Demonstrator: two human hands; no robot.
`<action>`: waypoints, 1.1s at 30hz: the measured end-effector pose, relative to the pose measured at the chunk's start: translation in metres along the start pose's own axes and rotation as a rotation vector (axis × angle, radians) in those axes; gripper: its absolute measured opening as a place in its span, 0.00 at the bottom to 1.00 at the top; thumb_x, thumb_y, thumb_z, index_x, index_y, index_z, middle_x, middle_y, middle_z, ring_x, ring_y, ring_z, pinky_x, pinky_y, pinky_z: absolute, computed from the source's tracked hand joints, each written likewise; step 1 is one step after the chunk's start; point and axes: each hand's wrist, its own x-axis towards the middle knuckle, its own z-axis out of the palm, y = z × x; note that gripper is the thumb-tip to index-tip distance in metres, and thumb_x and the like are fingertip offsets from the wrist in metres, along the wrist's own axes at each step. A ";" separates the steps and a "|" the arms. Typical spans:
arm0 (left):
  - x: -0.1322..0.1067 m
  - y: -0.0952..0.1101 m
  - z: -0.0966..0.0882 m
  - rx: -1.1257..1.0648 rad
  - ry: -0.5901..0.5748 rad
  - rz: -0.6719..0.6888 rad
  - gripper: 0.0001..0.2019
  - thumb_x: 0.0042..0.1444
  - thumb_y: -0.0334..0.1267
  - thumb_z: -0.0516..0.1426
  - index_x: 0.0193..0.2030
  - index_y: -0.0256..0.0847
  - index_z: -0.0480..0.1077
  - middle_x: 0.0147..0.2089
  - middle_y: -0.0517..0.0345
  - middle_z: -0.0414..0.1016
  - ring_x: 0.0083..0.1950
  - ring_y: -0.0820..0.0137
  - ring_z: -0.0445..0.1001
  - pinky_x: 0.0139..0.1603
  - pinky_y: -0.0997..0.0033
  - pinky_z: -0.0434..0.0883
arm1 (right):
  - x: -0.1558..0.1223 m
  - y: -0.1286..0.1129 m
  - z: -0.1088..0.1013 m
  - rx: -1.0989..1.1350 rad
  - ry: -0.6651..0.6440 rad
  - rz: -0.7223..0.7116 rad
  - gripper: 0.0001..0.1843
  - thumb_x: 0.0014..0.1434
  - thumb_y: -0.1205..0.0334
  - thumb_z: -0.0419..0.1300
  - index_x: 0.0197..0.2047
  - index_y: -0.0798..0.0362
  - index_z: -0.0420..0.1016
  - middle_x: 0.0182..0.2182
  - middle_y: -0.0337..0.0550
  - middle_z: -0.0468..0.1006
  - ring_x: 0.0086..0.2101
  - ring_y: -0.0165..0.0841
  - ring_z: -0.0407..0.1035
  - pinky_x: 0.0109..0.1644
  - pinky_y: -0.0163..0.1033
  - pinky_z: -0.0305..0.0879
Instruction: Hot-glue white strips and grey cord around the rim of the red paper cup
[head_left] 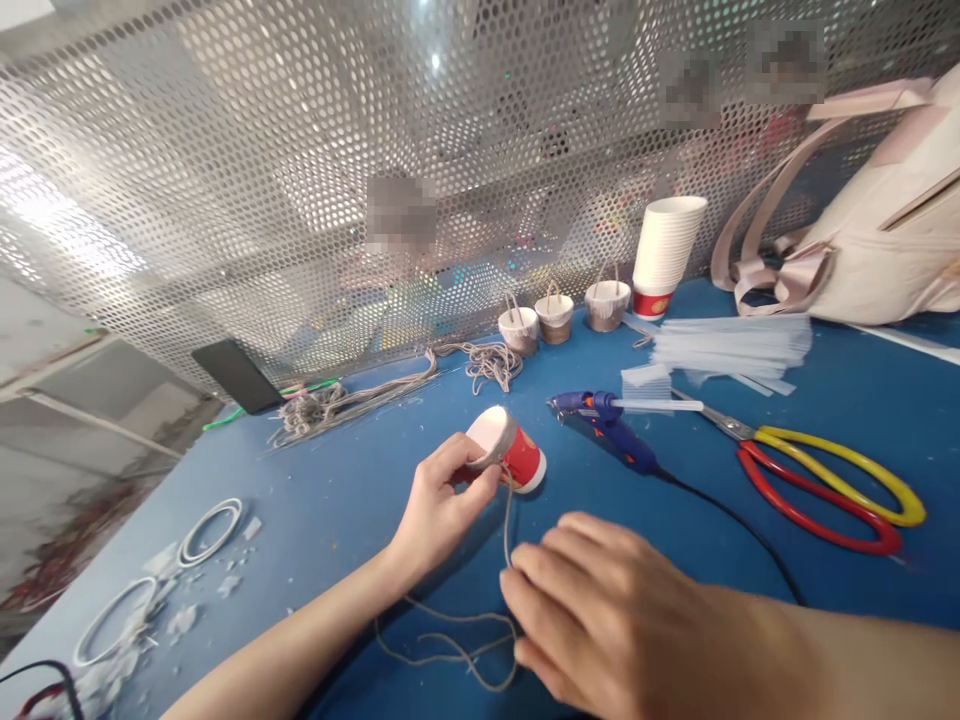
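Tilted in my left hand [450, 490] is a red and white paper cup [529, 462], its rim held between thumb and fingers. Grey cord wraps the upper part of the cup. From there a strand of cord [508, 520] runs down to my right hand [600, 610], whose curled fingers close on it in the foreground. Loose loops of the same cord lie on the blue table below the cup. Just to the right of the cup lies a blue glue gun [611, 425] with a white glue stick in its back.
Scissors with red and yellow handles [825, 480] and clear glue sticks [731, 343] lie right. Behind stand three cord-wrapped cups [555, 320], stacked paper cups [667, 250] and a pale bag [885, 230] before a perforated metal screen [300, 180]. Cord bundles [322, 410] and a phone [236, 375] are left.
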 end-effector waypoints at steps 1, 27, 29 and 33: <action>0.001 0.000 0.000 -0.025 0.000 -0.031 0.09 0.51 0.39 0.54 0.24 0.38 0.67 0.26 0.61 0.66 0.28 0.73 0.64 0.29 0.74 0.63 | -0.005 -0.003 0.000 -0.051 0.006 -0.069 0.10 0.61 0.65 0.52 0.42 0.58 0.73 0.30 0.48 0.78 0.28 0.36 0.71 0.35 0.43 0.67; 0.001 -0.003 0.001 -0.093 -0.004 -0.042 0.07 0.52 0.37 0.56 0.26 0.38 0.68 0.28 0.60 0.67 0.30 0.73 0.66 0.31 0.74 0.65 | -0.025 0.102 0.005 0.525 0.069 1.081 0.10 0.55 0.61 0.53 0.34 0.55 0.75 0.31 0.44 0.80 0.33 0.37 0.74 0.36 0.39 0.69; 0.001 -0.005 0.002 -0.094 0.001 -0.046 0.08 0.52 0.38 0.55 0.25 0.38 0.68 0.28 0.59 0.67 0.30 0.73 0.66 0.31 0.74 0.65 | -0.027 0.089 -0.003 0.628 0.077 1.076 0.12 0.57 0.59 0.52 0.33 0.53 0.75 0.29 0.43 0.79 0.30 0.35 0.74 0.33 0.37 0.70; 0.000 -0.006 0.004 -0.099 0.019 -0.074 0.09 0.52 0.39 0.56 0.25 0.38 0.68 0.28 0.59 0.67 0.30 0.73 0.66 0.31 0.74 0.65 | -0.025 0.058 -0.020 0.620 0.077 0.974 0.12 0.58 0.53 0.54 0.28 0.49 0.70 0.21 0.37 0.73 0.21 0.30 0.67 0.25 0.33 0.65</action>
